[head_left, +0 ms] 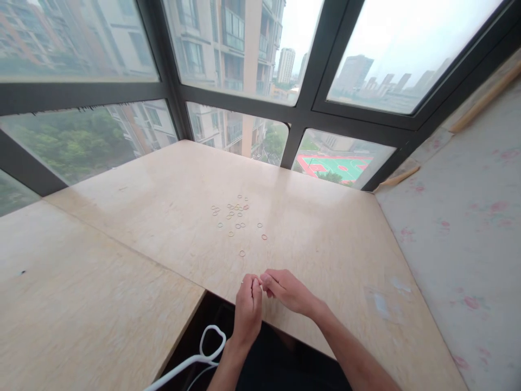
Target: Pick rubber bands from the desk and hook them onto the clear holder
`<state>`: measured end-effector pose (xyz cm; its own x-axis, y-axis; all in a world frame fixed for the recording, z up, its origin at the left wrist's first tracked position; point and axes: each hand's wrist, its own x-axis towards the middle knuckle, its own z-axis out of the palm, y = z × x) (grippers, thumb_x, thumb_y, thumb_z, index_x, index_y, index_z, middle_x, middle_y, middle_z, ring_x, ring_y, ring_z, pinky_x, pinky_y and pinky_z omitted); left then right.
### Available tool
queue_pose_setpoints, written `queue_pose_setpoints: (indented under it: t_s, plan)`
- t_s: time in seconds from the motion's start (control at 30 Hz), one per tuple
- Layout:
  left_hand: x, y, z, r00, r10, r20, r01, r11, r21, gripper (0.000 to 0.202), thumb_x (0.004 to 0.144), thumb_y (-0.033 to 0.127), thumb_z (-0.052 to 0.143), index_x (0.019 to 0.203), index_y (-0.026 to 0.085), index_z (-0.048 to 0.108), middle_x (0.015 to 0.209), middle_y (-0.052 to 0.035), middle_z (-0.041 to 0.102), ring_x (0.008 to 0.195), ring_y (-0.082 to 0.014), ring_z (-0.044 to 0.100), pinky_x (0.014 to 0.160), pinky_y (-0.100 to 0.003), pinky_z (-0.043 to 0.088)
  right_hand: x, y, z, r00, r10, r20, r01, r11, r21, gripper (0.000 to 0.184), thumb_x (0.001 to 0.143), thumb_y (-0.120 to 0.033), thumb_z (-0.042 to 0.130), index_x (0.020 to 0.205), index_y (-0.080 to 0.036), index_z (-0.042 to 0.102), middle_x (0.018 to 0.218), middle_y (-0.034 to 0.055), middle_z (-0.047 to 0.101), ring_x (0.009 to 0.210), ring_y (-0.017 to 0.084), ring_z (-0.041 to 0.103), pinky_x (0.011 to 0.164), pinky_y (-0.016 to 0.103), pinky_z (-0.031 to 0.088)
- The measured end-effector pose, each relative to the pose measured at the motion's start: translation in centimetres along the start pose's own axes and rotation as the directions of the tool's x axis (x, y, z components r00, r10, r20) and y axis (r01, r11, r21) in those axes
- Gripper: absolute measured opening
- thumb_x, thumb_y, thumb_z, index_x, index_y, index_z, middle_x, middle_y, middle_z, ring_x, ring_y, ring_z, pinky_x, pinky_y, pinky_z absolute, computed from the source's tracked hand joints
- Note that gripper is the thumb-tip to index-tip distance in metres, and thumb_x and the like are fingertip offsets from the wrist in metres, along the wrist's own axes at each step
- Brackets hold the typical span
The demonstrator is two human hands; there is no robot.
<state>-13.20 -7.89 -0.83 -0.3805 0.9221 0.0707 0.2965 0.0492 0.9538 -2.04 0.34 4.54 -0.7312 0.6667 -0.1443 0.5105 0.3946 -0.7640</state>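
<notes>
My left hand [249, 305] and my right hand [287, 289] meet at the fingertips over the front edge of the tabletop. Both are closed in a pinch, thumbs uppermost. Whatever lies between the fingers is too small or too hidden to make out. Beyond them, several thin coloured rings, like small rubber bands, lie scattered on the table. Nearest to my hands is a single ring [242, 253]. A red ring [264, 237] sits farther off to the right, and a loose cluster of rings [234, 207] spreads behind it.
The pale marbled tabletop [154, 217] runs back to dark-framed windows. Clear plastic bags [382, 304] lie on the right, near a flowered wall [468, 244]. A white looped tube [203, 355] hangs in the dark gap at lower left. One dark speck [23, 272] is far left.
</notes>
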Motion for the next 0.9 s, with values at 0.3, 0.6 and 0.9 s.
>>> queue_pose_setpoints:
  t_s: [0.3, 0.6, 0.9]
  plan:
    - [2.3, 0.0, -0.8, 0.953, -0.16, 0.256, 0.165, 0.986, 0.004, 0.031, 0.089, 0.047, 0.041, 0.078, 0.02, 0.052, 0.062, 0.0033, 0.045, 0.053, -0.0143, 0.047, 0.04, -0.021, 0.041, 7.2, 2.7, -3.6, 0.966, 0.124, -0.226, -0.217, 0.862, -0.458, 0.024, 0.091, -0.023, 0.044, 0.11, -0.017, 0.059, 0.103, 0.01, 0.068, 0.091, 0.021, 0.062, 0.072, 0.029, 0.041]
    - [2.5, -0.4, -0.2, 0.971, -0.125, 0.203, 0.085, 0.977, 0.195, 0.025, 0.084, 0.044, 0.051, 0.08, 0.02, 0.058, 0.058, 0.0029, 0.056, 0.051, -0.015, 0.054, 0.052, -0.025, 0.042, 9.6, 2.7, -3.4, 0.952, 0.228, -0.205, -0.306, 0.752, -0.584, 0.028, 0.094, -0.031, 0.041, 0.109, -0.018, 0.059, 0.104, 0.0146, 0.068, 0.093, 0.026, 0.065, 0.074, 0.034, 0.045]
    - [2.2, -0.1, -0.3, 0.98, -0.035, 0.198, -0.011, 0.973, 0.229, 0.023, 0.083, 0.041, 0.053, 0.075, 0.021, 0.06, 0.065, 0.0002, 0.061, 0.058, -0.0165, 0.055, 0.057, -0.026, 0.041, 9.5, 3.6, -4.2, 0.974, 0.177, -0.139, -0.225, 0.8, -0.556, 0.029, 0.094, -0.034, 0.042, 0.099, -0.019, 0.066, 0.095, 0.0108, 0.07, 0.087, 0.022, 0.064, 0.068, 0.028, 0.042]
